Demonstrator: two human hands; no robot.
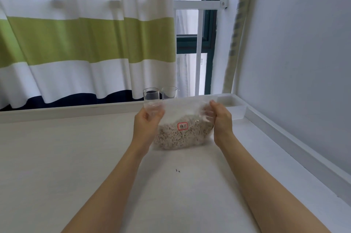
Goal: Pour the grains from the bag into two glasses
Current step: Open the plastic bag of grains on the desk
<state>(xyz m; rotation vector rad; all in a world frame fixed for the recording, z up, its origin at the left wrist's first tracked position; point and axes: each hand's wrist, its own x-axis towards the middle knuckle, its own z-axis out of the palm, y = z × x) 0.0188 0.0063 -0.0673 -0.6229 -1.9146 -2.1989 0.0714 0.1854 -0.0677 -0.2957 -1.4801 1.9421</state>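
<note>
Gripping the clear bag (182,119) of grains (182,136) by its top corners, the left hand (147,120) and right hand (221,119) are curling fingers on it, just before two glasses (151,93), bottom resting on the table (57,156).

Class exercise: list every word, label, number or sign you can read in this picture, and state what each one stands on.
Red-bordered sticker on the clear bag of grains, held by the left hand and right hand: two handwritten characters, too blurred to read.
The two glasses: no text visible.
Nothing else carries writing.
</note>
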